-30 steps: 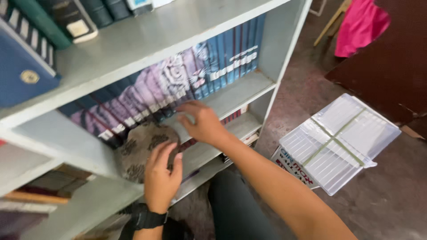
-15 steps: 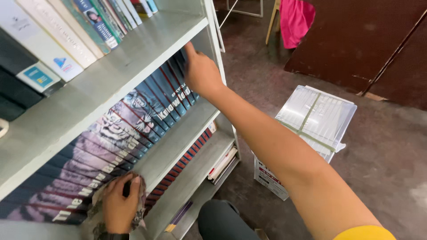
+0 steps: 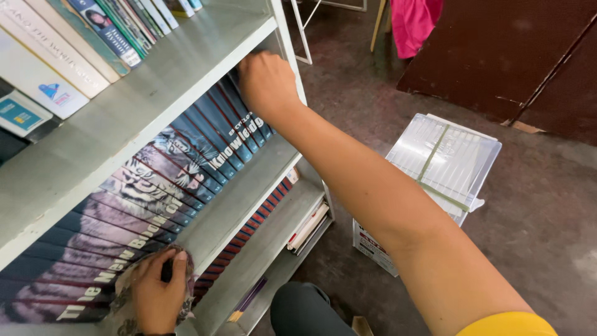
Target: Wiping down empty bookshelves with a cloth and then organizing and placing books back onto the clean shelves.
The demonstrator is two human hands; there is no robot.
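Grey shelf (image 3: pixel 155 106); left hand (image 3: pixel 155 292) clenches a soft limp cloth (image 3: pixel 127 298), right hand (image 3: pixel 267 81) grips the heavy stiff encyclopedia spines (image 3: pixel 205 143) up top.

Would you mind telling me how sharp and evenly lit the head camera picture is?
Head view: soft, even light, no hard shadows; mild glare on the clear plastic lid on the floor; the right hand on the blue book set is crisp; the left hand gripping a patterned cloth sits dimmer; shelf lines bow slightly towards the edges.
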